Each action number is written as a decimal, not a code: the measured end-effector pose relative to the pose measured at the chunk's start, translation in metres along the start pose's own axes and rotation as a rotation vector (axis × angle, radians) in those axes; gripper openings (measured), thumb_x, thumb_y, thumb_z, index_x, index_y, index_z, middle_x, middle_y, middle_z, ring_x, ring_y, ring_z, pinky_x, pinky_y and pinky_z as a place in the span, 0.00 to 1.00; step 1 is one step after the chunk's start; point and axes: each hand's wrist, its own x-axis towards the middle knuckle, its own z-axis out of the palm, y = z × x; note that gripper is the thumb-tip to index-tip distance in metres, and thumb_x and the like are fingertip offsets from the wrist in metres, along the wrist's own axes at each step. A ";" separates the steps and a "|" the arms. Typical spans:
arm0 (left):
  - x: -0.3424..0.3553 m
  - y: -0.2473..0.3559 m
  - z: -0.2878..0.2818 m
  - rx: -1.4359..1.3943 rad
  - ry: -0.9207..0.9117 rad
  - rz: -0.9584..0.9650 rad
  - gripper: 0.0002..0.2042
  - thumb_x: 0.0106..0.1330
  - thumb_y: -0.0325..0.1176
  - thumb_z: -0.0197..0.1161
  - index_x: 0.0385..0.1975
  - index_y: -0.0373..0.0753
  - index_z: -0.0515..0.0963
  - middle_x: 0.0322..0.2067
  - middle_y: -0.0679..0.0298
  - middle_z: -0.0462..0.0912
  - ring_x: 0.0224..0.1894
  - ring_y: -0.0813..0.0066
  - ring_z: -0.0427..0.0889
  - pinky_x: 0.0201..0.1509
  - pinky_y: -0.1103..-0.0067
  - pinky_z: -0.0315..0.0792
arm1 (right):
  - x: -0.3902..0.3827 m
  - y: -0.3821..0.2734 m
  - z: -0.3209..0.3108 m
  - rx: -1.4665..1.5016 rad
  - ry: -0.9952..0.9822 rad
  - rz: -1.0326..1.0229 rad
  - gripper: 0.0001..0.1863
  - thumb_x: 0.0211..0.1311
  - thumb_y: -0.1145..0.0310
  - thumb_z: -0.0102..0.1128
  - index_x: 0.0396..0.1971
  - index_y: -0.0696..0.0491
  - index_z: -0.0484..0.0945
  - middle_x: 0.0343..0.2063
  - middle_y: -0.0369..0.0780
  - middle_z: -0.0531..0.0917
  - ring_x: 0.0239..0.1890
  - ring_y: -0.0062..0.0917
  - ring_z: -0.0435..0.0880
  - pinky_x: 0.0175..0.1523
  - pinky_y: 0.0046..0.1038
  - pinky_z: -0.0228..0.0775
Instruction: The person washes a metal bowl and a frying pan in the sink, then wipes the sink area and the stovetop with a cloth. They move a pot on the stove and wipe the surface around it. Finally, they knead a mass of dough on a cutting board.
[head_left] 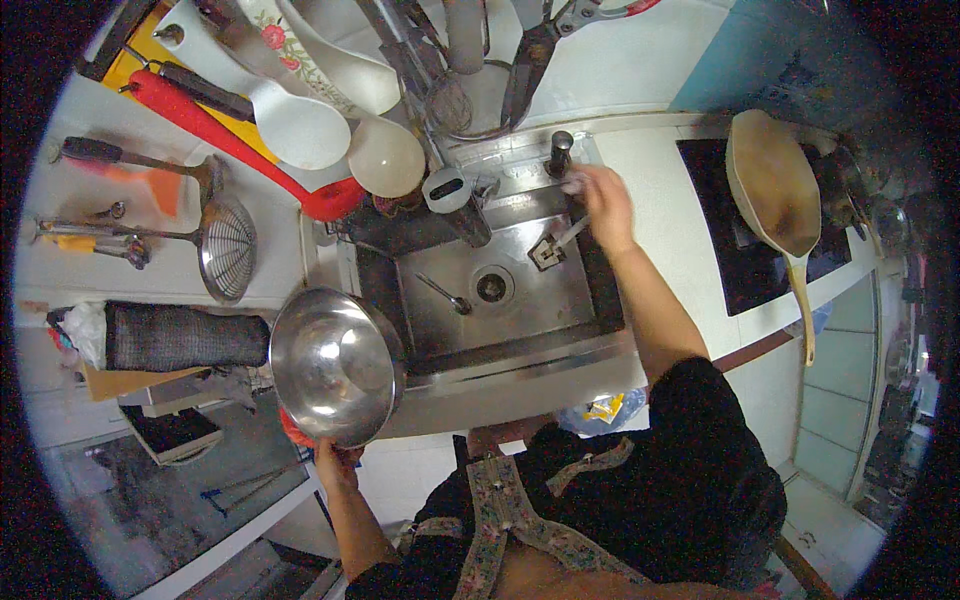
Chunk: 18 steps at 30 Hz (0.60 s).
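A shiny steel mixing bowl is tilted at the sink's left front corner, its inside facing up. My left hand grips its near rim. At the back right of the sink, my right hand is blurred, its fingers bent round a small pale thing that I cannot make out. Just behind that hand stands a black knob-topped fixture. Below it, a pale-handled tool with a squarish head leans in the basin. A spoon-like metal utensil lies left of the drain.
Hanging over the sink's back left are a red ladle, white spoons and whisks. A wire skimmer hangs at the left. A pale frying pan sits on the black cooktop at the right, its handle jutting toward me.
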 end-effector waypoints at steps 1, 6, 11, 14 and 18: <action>0.000 0.003 0.005 0.000 -0.013 0.003 0.17 0.61 0.34 0.59 0.49 0.37 0.72 0.42 0.58 0.81 0.37 0.60 0.85 0.32 0.67 0.83 | 0.014 -0.009 0.017 0.025 0.016 -0.084 0.12 0.67 0.75 0.54 0.48 0.54 0.81 0.46 0.45 0.83 0.50 0.40 0.81 0.59 0.36 0.70; 0.018 0.000 -0.028 -0.007 -0.169 -0.028 0.21 0.64 0.39 0.60 0.53 0.36 0.71 0.47 0.56 0.81 0.44 0.59 0.85 0.42 0.65 0.83 | 0.063 -0.026 0.098 0.119 -0.263 -0.243 0.22 0.61 0.74 0.61 0.56 0.51 0.76 0.55 0.45 0.79 0.57 0.43 0.77 0.63 0.38 0.69; -0.003 0.007 -0.007 -0.072 -0.216 -0.038 0.31 0.70 0.53 0.55 0.64 0.36 0.66 0.60 0.54 0.73 0.56 0.55 0.79 0.48 0.64 0.82 | 0.059 0.018 0.144 0.465 -0.375 0.214 0.17 0.65 0.67 0.61 0.54 0.51 0.81 0.50 0.45 0.83 0.55 0.37 0.80 0.59 0.34 0.72; -0.003 0.009 -0.017 -0.356 -0.337 -0.147 0.33 0.73 0.60 0.48 0.73 0.50 0.57 0.69 0.57 0.64 0.68 0.51 0.67 0.65 0.53 0.68 | 0.065 0.028 0.163 0.747 -0.627 0.456 0.22 0.74 0.52 0.50 0.55 0.53 0.80 0.51 0.41 0.84 0.52 0.31 0.82 0.57 0.30 0.72; 0.007 -0.004 -0.010 -0.311 -0.259 -0.129 0.37 0.70 0.68 0.45 0.68 0.44 0.63 0.65 0.58 0.69 0.58 0.61 0.74 0.53 0.68 0.73 | 0.071 0.041 0.184 0.378 -0.713 0.424 0.37 0.70 0.33 0.40 0.55 0.51 0.81 0.55 0.43 0.81 0.56 0.36 0.79 0.60 0.35 0.70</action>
